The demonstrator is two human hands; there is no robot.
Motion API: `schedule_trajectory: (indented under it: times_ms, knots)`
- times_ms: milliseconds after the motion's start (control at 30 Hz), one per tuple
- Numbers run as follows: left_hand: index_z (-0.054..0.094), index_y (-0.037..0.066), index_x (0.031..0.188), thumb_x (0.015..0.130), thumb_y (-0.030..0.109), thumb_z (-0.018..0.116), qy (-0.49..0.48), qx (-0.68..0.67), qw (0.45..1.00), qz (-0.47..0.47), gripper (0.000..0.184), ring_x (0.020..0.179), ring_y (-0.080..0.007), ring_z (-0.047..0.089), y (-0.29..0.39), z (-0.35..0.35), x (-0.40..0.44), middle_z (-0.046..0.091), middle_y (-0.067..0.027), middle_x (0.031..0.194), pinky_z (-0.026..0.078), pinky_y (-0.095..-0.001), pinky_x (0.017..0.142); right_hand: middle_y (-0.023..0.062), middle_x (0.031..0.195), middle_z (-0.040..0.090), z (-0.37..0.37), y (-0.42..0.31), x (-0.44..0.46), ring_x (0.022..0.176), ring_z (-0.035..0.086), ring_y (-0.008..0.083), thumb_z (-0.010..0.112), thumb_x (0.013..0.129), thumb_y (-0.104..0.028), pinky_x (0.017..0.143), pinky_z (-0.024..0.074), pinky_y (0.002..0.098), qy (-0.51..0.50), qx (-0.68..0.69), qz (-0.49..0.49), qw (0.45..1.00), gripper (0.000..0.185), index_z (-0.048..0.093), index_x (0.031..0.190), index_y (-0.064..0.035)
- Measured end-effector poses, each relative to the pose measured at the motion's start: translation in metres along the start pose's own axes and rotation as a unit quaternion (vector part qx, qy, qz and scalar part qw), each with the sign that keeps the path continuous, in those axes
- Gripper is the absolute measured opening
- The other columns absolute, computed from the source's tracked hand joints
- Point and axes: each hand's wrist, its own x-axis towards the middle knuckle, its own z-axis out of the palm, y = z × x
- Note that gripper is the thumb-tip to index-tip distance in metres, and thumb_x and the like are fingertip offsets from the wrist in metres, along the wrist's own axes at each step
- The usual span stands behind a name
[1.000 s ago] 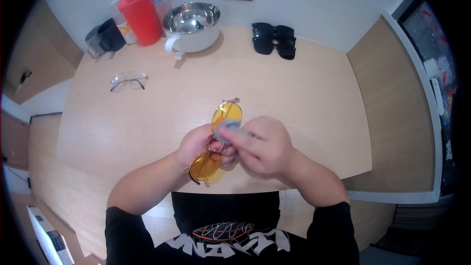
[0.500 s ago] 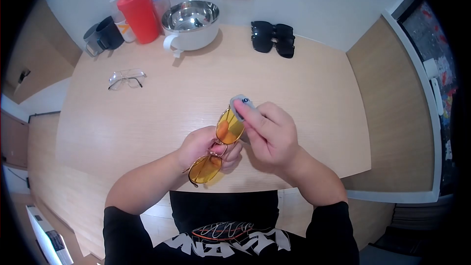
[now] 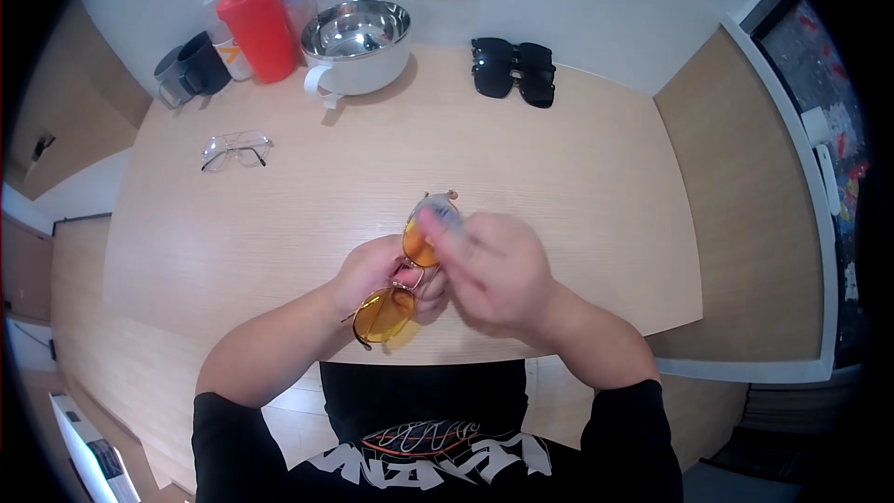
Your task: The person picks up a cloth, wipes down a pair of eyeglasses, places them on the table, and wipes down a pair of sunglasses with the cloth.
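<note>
Yellow-lensed sunglasses [image 3: 384, 317] with a thin gold frame are held upright on end above the table's near edge. My left hand [image 3: 372, 270] is closed around them near the bridge, with some fingers hidden behind the lenses. A small grey cloth [image 3: 445, 211] is pinched in my right hand [image 3: 498, 265] and lies against the upper yellow lens. Motion blurs the right fingers and the cloth. Both temples are partly hidden behind the lenses.
Clear eyeglasses [image 3: 237, 149] lie at the left of the wooden table [image 3: 307, 196]. Black sunglasses [image 3: 514, 72] rest at the back. A steel-lined white bowl [image 3: 358, 65], a red bottle [image 3: 258, 28] and dark mugs [image 3: 205, 63] stand at the back left, near a clear bottle [image 3: 296, 0].
My right hand has moved the cloth down and slightly left, from the top edge of the upper lens onto its face. My left hand keeps its hold on the sunglasses.
</note>
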Motion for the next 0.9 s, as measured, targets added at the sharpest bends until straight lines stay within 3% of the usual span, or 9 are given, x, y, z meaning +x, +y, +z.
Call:
schedule_trajectory:
  times_ms: [100,200,300,400,500,600,700,733,900]
  knots:
    - [0.033,0.015,0.055,0.100,0.044,0.039,0.238,0.021,0.971,-0.008,0.054,0.056,-0.0179,0.034,0.006,0.035,-0.001,0.042,-0.0065,0.057,0.028,-0.0298,0.055,0.0050,0.071,0.053,-0.006,-0.015,0.000,0.059,0.054,0.0228,0.067,0.072,-0.002,0.051,0.0441,0.0348,-0.110,-0.033,-0.043,0.992,0.051,0.064,0.123,-0.0018]
    - [0.031,0.014,0.060,0.100,0.038,0.035,0.014,0.090,0.996,0.016,0.046,0.054,-0.0199,0.033,0.004,0.015,-0.003,0.039,-0.0056,0.062,0.028,-0.0316,0.054,0.0044,0.071,0.052,-0.008,0.004,-0.001,0.058,0.054,0.0216,0.067,0.072,-0.002,0.051,0.0439,0.0346,-0.013,-0.037,-0.052,0.998,0.050,0.065,0.123,-0.0011]
    - [0.031,0.015,0.059,0.100,0.040,0.036,-0.029,0.032,0.999,-0.009,0.048,0.053,-0.0201,0.031,0.006,0.013,-0.002,0.038,-0.0055,0.061,0.027,-0.0315,0.054,0.0039,0.070,0.052,-0.010,0.006,-0.002,0.059,0.054,0.0207,0.066,0.073,-0.003,0.050,0.0435,0.0343,0.000,-0.016,0.067,0.998,0.050,0.064,0.123,-0.0028]
    - [0.030,0.016,0.057,0.101,0.045,0.034,-0.007,-0.061,0.998,0.001,0.052,0.054,-0.0198,0.030,0.003,0.006,-0.004,0.036,-0.0052,0.060,0.025,-0.0314,0.053,0.0042,0.069,0.050,0.003,0.005,-0.006,0.058,0.053,0.0207,0.066,0.073,-0.003,0.049,0.0428,0.0338,0.007,0.029,0.004,1.000,0.049,0.065,0.122,-0.0046]
    - [0.028,0.017,0.056,0.102,0.049,0.031,-0.069,-0.065,0.995,0.038,0.057,0.054,-0.0195,0.030,0.002,0.001,-0.006,0.035,-0.0051,0.060,0.025,-0.0312,0.053,0.0070,0.070,0.054,-0.001,-0.001,-0.003,0.054,0.051,0.0218,0.067,0.072,0.004,0.050,0.0415,0.0327,-0.062,0.033,-0.035,0.997,0.048,0.067,0.120,-0.0014]
    - [0.026,0.017,0.055,0.103,0.053,0.029,-0.086,-0.042,0.995,0.008,0.060,0.053,-0.0190,0.029,0.002,0.004,-0.005,0.035,-0.0049,0.060,0.025,-0.0310,0.053,0.0057,0.069,0.051,-0.013,0.003,0.000,0.058,0.052,0.0221,0.065,0.072,0.002,0.051,0.0441,0.0346,-0.035,-0.007,-0.013,0.999,0.050,0.066,0.122,-0.0038]
    - [0.026,0.016,0.055,0.103,0.053,0.030,-0.155,0.019,0.988,0.011,0.061,0.053,-0.0182,0.029,0.002,0.009,-0.005,0.034,-0.0042,0.060,0.025,-0.0309,0.054,0.0058,0.070,0.052,-0.001,0.017,-0.022,0.058,0.052,0.0218,0.065,0.072,0.003,0.051,0.0430,0.0347,0.025,0.057,0.096,0.993,0.050,0.065,0.122,-0.0037]
    - [0.028,0.016,0.054,0.102,0.054,0.030,-0.127,0.017,0.992,0.015,0.061,0.052,-0.0177,0.028,0.002,0.013,-0.006,0.034,-0.0040,0.058,0.024,-0.0307,0.053,0.0059,0.070,0.052,0.002,0.020,-0.028,0.058,0.052,0.0219,0.065,0.073,0.003,0.051,0.0427,0.0347,0.044,0.071,0.120,0.989,0.050,0.065,0.122,-0.0036]
    - [0.034,0.016,0.055,0.101,0.058,0.030,-0.077,0.026,0.997,0.000,0.063,0.050,-0.0162,0.025,0.003,0.013,-0.006,0.032,-0.0034,0.055,0.022,-0.0303,0.051,0.0075,0.073,0.055,-0.005,0.007,-0.009,0.058,0.053,0.0225,0.065,0.078,0.004,0.051,0.0429,0.0343,0.011,-0.005,0.047,0.999,0.044,0.065,0.121,-0.0017]
